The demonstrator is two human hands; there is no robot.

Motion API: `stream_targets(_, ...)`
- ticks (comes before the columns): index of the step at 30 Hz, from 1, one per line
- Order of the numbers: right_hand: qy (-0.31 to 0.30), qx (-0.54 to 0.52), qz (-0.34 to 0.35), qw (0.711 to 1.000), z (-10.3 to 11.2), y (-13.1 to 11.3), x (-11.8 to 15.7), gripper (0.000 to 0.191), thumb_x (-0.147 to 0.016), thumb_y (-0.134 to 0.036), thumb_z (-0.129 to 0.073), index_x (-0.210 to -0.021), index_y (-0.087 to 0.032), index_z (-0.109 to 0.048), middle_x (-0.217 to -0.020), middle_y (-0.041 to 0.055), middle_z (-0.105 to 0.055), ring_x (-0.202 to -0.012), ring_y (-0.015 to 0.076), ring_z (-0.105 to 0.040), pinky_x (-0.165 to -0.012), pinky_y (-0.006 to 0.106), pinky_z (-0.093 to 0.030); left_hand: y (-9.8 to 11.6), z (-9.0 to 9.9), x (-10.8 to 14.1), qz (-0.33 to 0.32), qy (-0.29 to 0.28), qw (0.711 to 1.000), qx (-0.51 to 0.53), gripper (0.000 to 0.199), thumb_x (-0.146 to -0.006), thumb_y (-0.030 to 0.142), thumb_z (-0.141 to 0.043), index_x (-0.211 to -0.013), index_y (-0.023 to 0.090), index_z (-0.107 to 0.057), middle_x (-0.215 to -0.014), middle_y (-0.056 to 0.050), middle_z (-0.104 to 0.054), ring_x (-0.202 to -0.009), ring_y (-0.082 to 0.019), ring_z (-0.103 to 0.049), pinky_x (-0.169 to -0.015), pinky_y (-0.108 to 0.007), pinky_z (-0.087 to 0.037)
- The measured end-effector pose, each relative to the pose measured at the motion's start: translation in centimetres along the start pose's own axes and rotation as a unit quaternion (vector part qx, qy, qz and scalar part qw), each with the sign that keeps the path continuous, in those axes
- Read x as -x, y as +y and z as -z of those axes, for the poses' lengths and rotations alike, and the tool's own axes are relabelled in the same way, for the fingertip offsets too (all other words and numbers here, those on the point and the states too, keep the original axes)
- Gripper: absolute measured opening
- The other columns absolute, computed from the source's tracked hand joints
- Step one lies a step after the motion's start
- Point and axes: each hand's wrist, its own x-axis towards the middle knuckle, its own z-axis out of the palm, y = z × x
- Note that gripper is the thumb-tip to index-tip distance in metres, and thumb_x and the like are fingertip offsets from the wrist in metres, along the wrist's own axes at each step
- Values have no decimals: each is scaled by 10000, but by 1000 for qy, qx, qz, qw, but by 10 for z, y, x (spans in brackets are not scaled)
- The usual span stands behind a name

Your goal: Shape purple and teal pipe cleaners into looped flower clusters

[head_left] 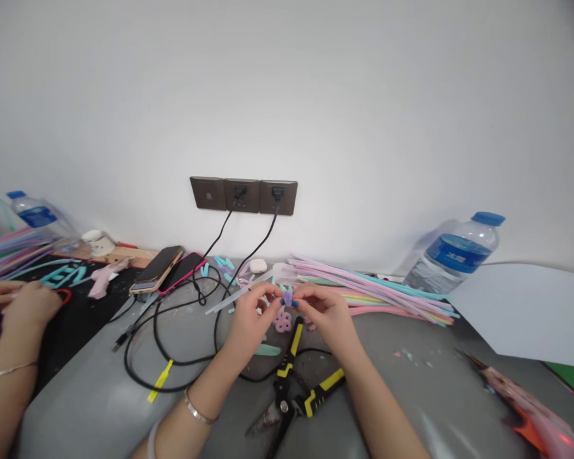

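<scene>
My left hand and my right hand meet above the middle of the grey table. Between their pinched fingertips is a small purple fuzzy piece, like bent pipe cleaner. Both hands are closed on it, and the fingers partly cover it. Just below lies a pink-purple pipe-cleaner flower. A mint-green strip rests by my left wrist. Yellow-and-black pliers lie spread open between my forearms. Behind my right hand, a bundle of pastel pipe cleaners stretches rightward.
A pink hot-glue gun with a red light lies at right, near white paper and a water bottle. Black cables loop on the left, beside phones. Another person's hands work at far left.
</scene>
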Motion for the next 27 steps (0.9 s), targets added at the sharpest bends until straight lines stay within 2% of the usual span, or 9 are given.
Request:
stream_targets(6, -35, -8, -29, 999, 3, -5, 1, 203, -730, -406, -738, -716, -210, -689, -719, 32, -640, -613, 175, -609, -515, 271, -511, 2, 4, -1, -16, -32, 999, 9, 61, -787, 164, -584, -760, 169, -639, -767, -24, -635, -691, -136, -575, -564, -202, -458)
stream_targets(13, -43, -27, -60, 997, 1, -7, 2, 266, -765, -471, -707, -770, -208, -673, -718, 38, -657, -630, 188, -646, -510, 265, -517, 1, 2, 1, 5, -21, 998, 55, 67, -802, 205, -588, -779, 164, -636, -797, -41, -629, -726, -148, -608, -560, -202, -519)
stream_targets(19, -25, -22, -23, 999, 2, -5, 1, 250, -735, -449, -724, -748, -209, -656, -717, 30, -646, -604, 177, -626, -535, 282, -527, -1, 1, 1, 19, -21, 996, 81, 76, -800, 203, -582, -830, 167, -642, -826, -44, -653, -715, -148, -633, -593, -226, -552)
stream_targets(23, -22, -19, -6, 1000, 1, 0, 0, 178, -716, -360, -738, -735, -203, -656, -721, 23, -627, -617, 165, -614, -562, 278, -528, -2, 2, 1, 21, -16, 998, 56, 64, -771, 158, -601, -819, 183, -566, -776, -11, -622, -717, -140, -630, -629, -226, -545)
stream_targets(27, -13, 6, 1, 1000, 0, 8, 0, 125, -706, -295, -726, -749, -197, -662, -768, 42, -653, -720, 192, -646, -635, 289, -540, -8, 5, 1, -23, -27, 999, -24, 113, -788, 139, -579, -824, 205, -495, -769, 15, -576, -729, -133, -624, -672, -238, -540)
